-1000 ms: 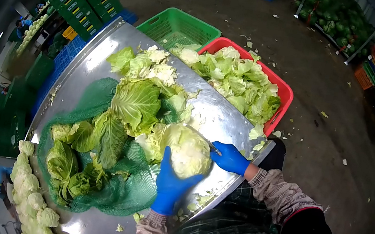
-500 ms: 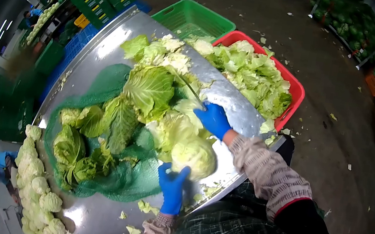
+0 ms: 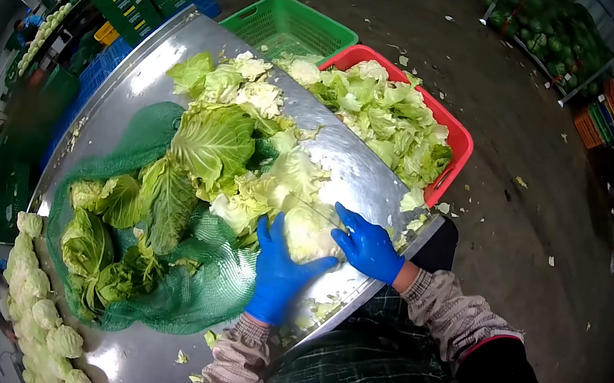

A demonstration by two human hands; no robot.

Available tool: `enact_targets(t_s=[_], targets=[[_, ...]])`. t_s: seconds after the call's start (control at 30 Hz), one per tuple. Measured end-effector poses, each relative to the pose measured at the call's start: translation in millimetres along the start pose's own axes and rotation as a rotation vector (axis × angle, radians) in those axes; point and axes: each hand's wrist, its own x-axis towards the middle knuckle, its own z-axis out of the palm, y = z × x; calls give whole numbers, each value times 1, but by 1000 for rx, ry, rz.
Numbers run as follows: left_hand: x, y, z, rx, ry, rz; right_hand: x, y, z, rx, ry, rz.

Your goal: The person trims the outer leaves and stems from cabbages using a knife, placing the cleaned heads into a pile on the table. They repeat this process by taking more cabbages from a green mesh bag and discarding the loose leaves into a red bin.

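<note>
- The pale cabbage [image 3: 306,234] sits on the tabletop [image 3: 150,68], close to its near edge, between the two gloved hands and touched by both.
- The left grip [image 3: 293,248] is spread: thumb and fingers stand apart, laid against the cabbage's near left side, with the thumb along its lower edge.
- The right grip [image 3: 342,224] is closed over a knife [image 3: 324,218] whose handle the blue glove hides; only a thin line of blade shows across the top of the cabbage. This hand is right against the cabbage's right side.
- Loose leaves [image 3: 296,172] lie just beyond the cabbage, some touching it.
- Left of the cabbage a green net [image 3: 220,299] is spread out, with leafy cabbages [image 3: 89,243] lying on it; a broad green leaf [image 3: 213,145] lies to the cabbage's upper left.
- Beyond the cabbage and to its right, past the tabletop's edge, stands a red basket [image 3: 458,145] heaped with leaves; a green basket [image 3: 292,12] stands farther beyond it.
- Well to the left of the cabbage, past the net, is a row of pale cabbages [image 3: 30,291].
</note>
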Motion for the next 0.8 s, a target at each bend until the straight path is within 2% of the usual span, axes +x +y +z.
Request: enact_targets(t_s=[0.03, 0.23, 0.33, 0.4, 0.47, 0.5, 0.57, 0.6, 0.67, 0.73, 0.77, 0.8], targets=[[2, -4, 1, -20, 1, -1, 1, 3, 4, 94, 9, 72], [9, -12, 9, 6, 60, 31, -12, -17, -6, -115, -50, 112], [4, -3, 15, -46, 124, 35, 5, -29, -5, -179, -169, 301], [3, 1, 19, -116, 156, 17, 16, -15, 0, -180, -157, 225], [5, -5, 24, -48, 190, 31, 25, -10, -2, -208, -183, 230], [5, -8, 26, -17, 212, 35, 27, 1, -1, -183, -126, 204], [1, -15, 20, -269, 187, -22, 31, 33, 2, -128, -27, 143], [-3, -26, 19, -412, 175, -64, 40, 16, -12, -143, -160, 267], [-5, -67, 20, -749, 112, -151, 37, -3, -7, 34, -14, 258], [-11, -33, 10, -780, 224, -236, 29, -21, 5, 125, 98, 237], [-13, -18, 9, -796, 283, -283, 26, -13, 17, 107, 106, 228], [-13, -13, 10, -708, 359, -246, 24, 6, 33, 86, 116, 213]])
